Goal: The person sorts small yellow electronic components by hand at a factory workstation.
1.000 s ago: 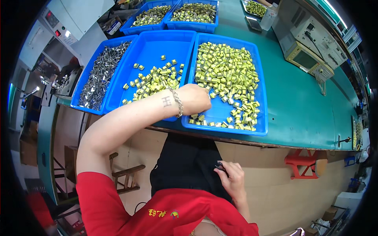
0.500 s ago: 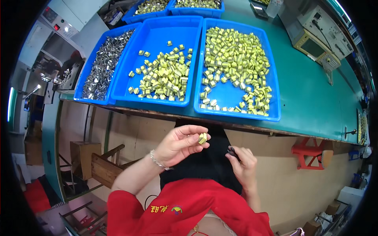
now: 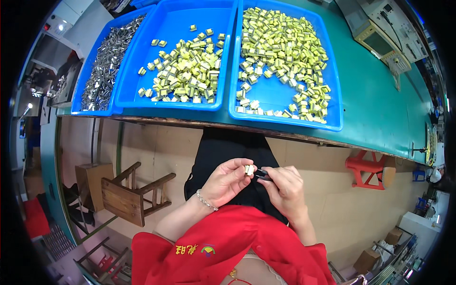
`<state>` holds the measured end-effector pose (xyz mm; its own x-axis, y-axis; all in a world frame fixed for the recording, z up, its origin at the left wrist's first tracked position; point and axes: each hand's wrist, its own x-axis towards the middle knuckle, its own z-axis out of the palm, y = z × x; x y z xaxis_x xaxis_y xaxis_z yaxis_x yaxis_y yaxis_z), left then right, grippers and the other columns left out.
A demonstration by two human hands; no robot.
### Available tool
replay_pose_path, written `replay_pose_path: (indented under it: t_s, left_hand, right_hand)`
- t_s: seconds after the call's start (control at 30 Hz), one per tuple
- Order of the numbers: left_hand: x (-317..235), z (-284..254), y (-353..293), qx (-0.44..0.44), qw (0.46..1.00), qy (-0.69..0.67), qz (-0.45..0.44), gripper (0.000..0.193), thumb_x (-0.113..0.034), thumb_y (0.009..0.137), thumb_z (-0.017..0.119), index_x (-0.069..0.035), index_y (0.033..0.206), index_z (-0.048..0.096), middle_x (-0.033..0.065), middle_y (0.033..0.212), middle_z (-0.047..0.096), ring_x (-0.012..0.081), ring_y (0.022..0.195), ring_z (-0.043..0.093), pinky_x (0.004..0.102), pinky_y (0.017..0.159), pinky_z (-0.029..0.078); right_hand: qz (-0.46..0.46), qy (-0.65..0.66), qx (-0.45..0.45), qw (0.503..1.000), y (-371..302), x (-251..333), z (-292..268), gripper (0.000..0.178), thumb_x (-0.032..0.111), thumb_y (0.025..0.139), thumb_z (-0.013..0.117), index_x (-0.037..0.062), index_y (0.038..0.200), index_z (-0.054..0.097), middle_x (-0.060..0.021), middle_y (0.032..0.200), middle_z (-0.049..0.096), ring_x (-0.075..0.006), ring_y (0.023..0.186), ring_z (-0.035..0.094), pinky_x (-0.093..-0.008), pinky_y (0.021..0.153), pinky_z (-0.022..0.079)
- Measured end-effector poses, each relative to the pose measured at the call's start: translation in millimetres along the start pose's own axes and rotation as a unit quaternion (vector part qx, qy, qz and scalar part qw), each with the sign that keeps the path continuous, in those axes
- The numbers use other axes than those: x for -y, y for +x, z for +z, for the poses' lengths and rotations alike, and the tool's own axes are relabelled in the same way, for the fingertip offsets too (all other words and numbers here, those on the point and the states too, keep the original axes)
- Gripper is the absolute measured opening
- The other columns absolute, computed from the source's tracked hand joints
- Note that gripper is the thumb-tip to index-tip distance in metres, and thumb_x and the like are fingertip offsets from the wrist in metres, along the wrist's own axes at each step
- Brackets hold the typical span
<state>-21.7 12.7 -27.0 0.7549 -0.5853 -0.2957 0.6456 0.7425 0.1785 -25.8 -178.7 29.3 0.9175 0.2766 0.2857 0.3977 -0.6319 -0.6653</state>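
Between the thumb and fingers of my left hand (image 3: 226,182) is a small transformer (image 3: 249,169), yellow-wrapped, with a pale side turned up. My right hand (image 3: 286,186) grips a slim black tool (image 3: 261,174), tweezers-like, though its full shape is hidden by my fingers. The tool's tip is at the transformer's right side; whether they touch I cannot tell. Both hands are over my lap, below the table's front edge. Many similar yellow transformers lie in the middle blue tray (image 3: 164,105) and the right blue tray (image 3: 270,92).
At the left, a third blue tray (image 3: 77,102) holds small silvery metal parts (image 3: 114,57). An instrument with a screen (image 3: 380,45) stands on the green table (image 3: 365,104) at the right. Below are a wooden stool (image 3: 122,202), a cardboard box (image 3: 90,183) and a red stool (image 3: 365,169).
My right hand has moved left, bringing the black tool up to the transformer. The transformer's pale side now faces up. The whole view has shifted, with the trays higher in the picture.
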Motion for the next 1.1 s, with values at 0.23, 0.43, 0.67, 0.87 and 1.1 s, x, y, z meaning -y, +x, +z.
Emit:
replay_pose_path:
  t_s: [0.23,0.43,0.67,0.87,1.1]
  left_hand:
    - [5.8,1.1,1.7,-0.021,0.999,0.033,0.020,0.025,-0.005,0.091,0.062,-0.001,0.116,0.061,0.0075,0.103,0.067,0.0130,0.093,0.065,0.0256,0.084,0.055]
    - [3.9,6.4,2.8,-0.021,0.992,0.096,0.076,0.025,-0.001,0.090,0.063,0.000,0.114,0.062,0.0081,0.101,0.068,0.0138,0.091,0.066,0.0269,0.083,0.055]
    - [6.6,7.3,3.1,-0.024,0.988,0.128,0.080,0.023,0.003,0.088,0.063,0.001,0.111,0.063,0.0095,0.099,0.068,0.0143,0.089,0.066,0.0266,0.081,0.055]
    - [6.4,3.4,3.0,-0.024,0.983,0.161,0.088,0.021,0.001,0.088,0.064,-0.001,0.109,0.063,0.0095,0.101,0.066,0.0161,0.092,0.065,0.0285,0.081,0.055]
    - [5.7,12.1,3.5,-0.052,0.974,0.202,0.088,0.020,0.005,0.088,0.062,-0.001,0.107,0.063,0.0100,0.100,0.066,0.0169,0.089,0.065,0.0282,0.080,0.054]
  right_hand:
    - [-0.009,-0.001,0.002,1.000,-1.0,-4.2,2.0,0.023,0.006,0.073,0.074,0.0040,0.094,0.065,-0.0067,0.076,0.065,-0.0246,0.068,0.062,-0.0341,0.066,0.044]
    - [-0.016,-0.001,-0.032,0.999,-2.1,-7.8,-3.3,0.023,0.005,0.072,0.075,0.0043,0.093,0.065,-0.0069,0.074,0.065,-0.0245,0.066,0.061,-0.0344,0.065,0.043]
    - [-0.025,-0.018,-0.015,0.999,-0.7,-3.7,-2.8,0.023,0.006,0.071,0.076,0.0040,0.091,0.065,-0.0061,0.074,0.065,-0.0228,0.066,0.061,-0.0336,0.064,0.043]
    - [-0.031,-0.009,-0.016,0.999,-1.6,-6.6,-2.3,0.022,0.006,0.072,0.075,0.0036,0.090,0.064,-0.0060,0.073,0.065,-0.0226,0.065,0.062,-0.0334,0.064,0.043]
    - [-0.025,0.015,-0.003,1.000,0.3,-3.9,-1.8,0.021,0.006,0.073,0.075,0.0038,0.091,0.064,-0.0064,0.072,0.063,-0.0247,0.065,0.061,-0.0341,0.064,0.043]
